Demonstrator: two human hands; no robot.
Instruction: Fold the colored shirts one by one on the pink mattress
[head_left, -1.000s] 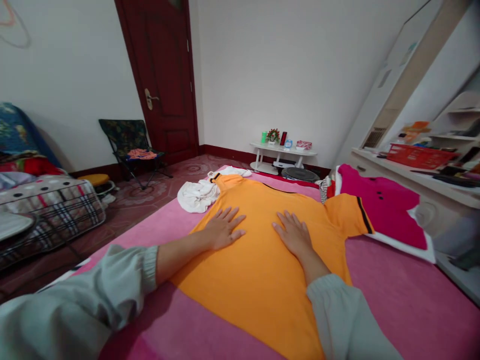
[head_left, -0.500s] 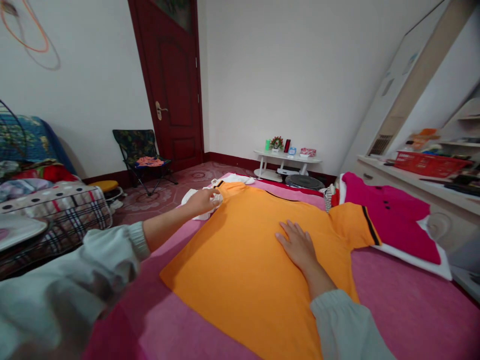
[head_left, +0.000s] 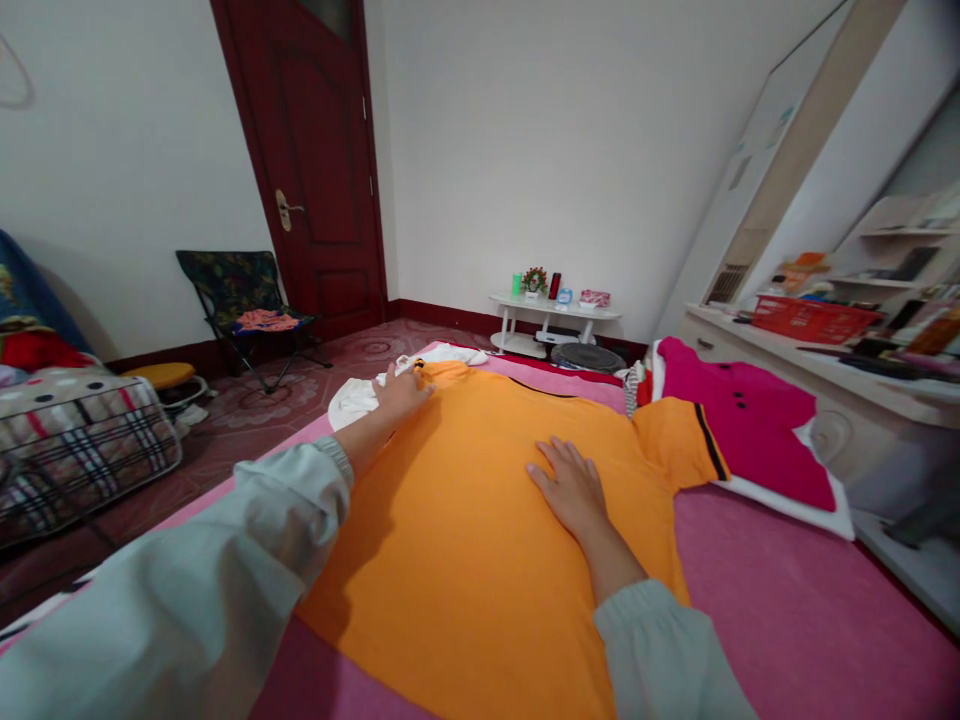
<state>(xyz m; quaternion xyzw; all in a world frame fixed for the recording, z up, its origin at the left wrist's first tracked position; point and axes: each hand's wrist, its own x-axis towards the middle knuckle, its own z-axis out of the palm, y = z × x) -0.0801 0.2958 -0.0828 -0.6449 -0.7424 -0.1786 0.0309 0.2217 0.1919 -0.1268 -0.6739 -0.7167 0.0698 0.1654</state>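
Note:
An orange T-shirt [head_left: 465,520] with black trim on its collar and sleeves lies spread over a pink bed cover [head_left: 757,590]. My right hand [head_left: 571,485] rests flat on the shirt's chest area, fingers spread. At the shirt's left side, just below the left sleeve, my left hand [head_left: 403,395] touches the fabric with its fingers apart. White cloth [head_left: 351,402] lies right beside that hand, partly behind the wrist. The shirt's right sleeve [head_left: 679,440] stretches out toward a folded magenta garment [head_left: 750,430].
White fabric lies under the magenta garment at the bed's right edge. A red basket [head_left: 814,318] stands on the cabinet there. Beyond the bed are a small white table [head_left: 555,306], a folding chair [head_left: 232,280] and a dark red door [head_left: 319,160].
My left hand has moved off the white cloth onto the shirt's edge, its fingers spreading. The white cloth now lies beside it. My right hand stays on the shirt; the view has turned right.

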